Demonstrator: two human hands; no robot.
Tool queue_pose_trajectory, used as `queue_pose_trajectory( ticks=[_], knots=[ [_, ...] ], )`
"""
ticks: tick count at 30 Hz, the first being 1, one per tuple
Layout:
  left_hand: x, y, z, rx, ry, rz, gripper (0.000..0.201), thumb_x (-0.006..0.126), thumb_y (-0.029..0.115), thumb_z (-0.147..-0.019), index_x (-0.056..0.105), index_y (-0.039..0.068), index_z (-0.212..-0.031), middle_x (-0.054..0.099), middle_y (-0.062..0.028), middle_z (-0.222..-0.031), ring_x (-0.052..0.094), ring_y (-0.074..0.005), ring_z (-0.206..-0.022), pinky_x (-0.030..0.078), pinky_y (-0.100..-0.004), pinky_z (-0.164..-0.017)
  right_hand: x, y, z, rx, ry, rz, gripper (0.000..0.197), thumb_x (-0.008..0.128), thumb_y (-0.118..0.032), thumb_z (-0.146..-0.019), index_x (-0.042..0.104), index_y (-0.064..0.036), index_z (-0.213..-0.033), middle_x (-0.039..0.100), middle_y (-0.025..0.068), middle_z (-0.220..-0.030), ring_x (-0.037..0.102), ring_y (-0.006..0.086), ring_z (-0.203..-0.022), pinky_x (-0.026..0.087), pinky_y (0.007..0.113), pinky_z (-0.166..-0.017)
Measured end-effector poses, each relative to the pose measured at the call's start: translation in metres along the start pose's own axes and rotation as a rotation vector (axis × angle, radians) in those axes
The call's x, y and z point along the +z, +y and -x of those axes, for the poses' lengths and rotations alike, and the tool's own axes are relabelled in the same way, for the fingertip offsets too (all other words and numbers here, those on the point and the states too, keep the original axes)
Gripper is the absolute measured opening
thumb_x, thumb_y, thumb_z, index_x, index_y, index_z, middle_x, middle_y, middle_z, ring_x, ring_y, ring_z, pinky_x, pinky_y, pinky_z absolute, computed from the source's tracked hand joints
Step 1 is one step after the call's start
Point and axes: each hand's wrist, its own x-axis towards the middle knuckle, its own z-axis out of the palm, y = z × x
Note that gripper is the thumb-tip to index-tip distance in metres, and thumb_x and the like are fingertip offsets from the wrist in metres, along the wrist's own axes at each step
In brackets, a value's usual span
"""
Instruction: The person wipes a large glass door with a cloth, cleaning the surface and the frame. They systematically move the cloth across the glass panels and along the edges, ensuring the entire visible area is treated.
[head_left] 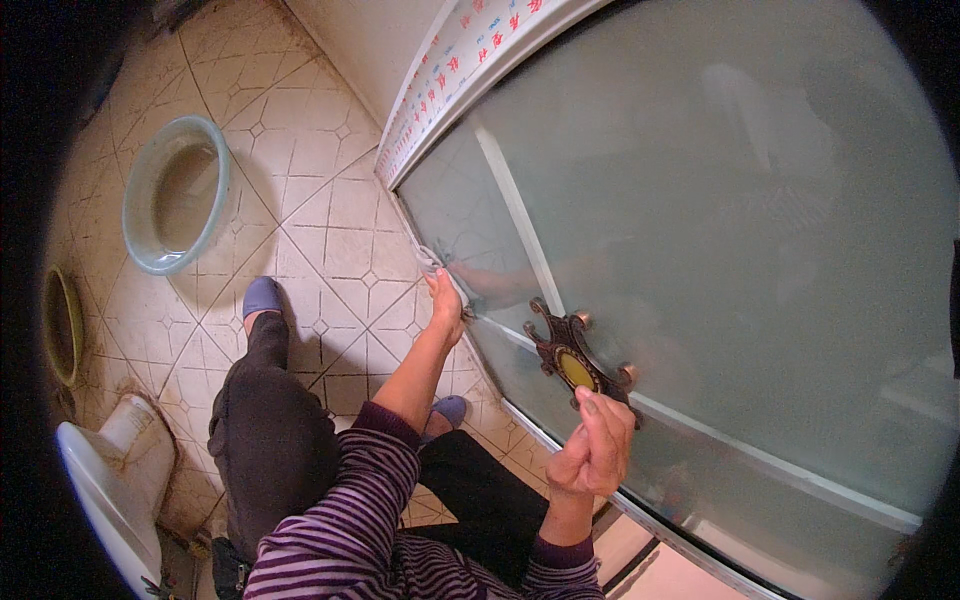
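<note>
My left hand [447, 303] presses a pale grey cloth [430, 262] against the edge of a frosted glass door [700, 230], low down beside the white metal frame. Its fingers are closed around the cloth, part of which hides under the palm. Nearer me, my right hand [597, 445] is curled at the near end of an ornate dark bronze door handle [575, 365] with a yellowish oval in its middle. The fingers close on that end of the handle. Faint reflections of an arm show in the glass.
On the tiled floor [330, 230] at the far left stands a pale blue basin [215, 180] holding murky water. A yellow-green basin [62, 325] sits at the left rim. A white pedestal washbasin [110, 490] is close at lower left. My slippered foot [262, 297] is near the blue basin.
</note>
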Motion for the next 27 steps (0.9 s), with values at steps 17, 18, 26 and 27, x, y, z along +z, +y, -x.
queue_pose_trajectory(
  ticks=[17,18,26,27],
  knots=[
    [0.055,-0.005,0.21,0.191,-0.342,-0.175,0.048,0.027,0.039,-0.104,0.022,0.007,-0.14,0.039,-0.0142,-0.133,0.041,-0.0247,-0.122,0.03,-0.0374,-0.107,-0.009,-0.001,-0.008,0.001,0.147,-0.02,0.024,0.047,0.005,-0.084,0.064,0.005,-0.101,0.069,0.0179,-0.094,0.064,0.0313,-0.081,0.052,0.038,-0.075],
    [0.062,-0.006,0.232,0.279,-0.324,-0.296,0.05,0.027,0.04,-0.104,0.022,0.005,-0.139,0.039,-0.015,-0.131,0.041,-0.0248,-0.121,0.029,-0.0369,-0.107,-0.01,-0.001,-0.007,-0.002,0.148,-0.012,0.024,0.047,0.005,-0.084,0.064,0.005,-0.101,0.069,0.0179,-0.094,0.065,0.0316,-0.082,0.052,0.039,-0.075],
    [0.076,-0.011,0.204,0.256,-0.188,-0.276,0.053,0.029,0.041,-0.103,0.023,0.001,-0.136,0.038,-0.0182,-0.134,0.041,-0.0271,-0.121,0.03,-0.039,-0.107,-0.009,-0.001,-0.004,-0.012,0.123,-0.037,0.021,0.051,0.004,-0.083,0.064,0.0044,-0.099,0.068,0.0193,-0.095,0.065,0.0328,-0.083,0.053,0.04,-0.076],
    [0.075,-0.01,0.189,0.171,-0.202,-0.163,0.054,0.03,0.041,-0.103,0.018,0.003,-0.139,0.036,-0.0181,-0.137,0.04,-0.0282,-0.124,0.03,-0.0402,-0.107,-0.01,0.0,-0.005,-0.017,0.122,-0.031,0.02,0.052,0.004,-0.083,0.064,0.004,-0.099,0.068,0.0197,-0.096,0.065,0.0329,-0.083,0.053,0.04,-0.076]
  ],
)
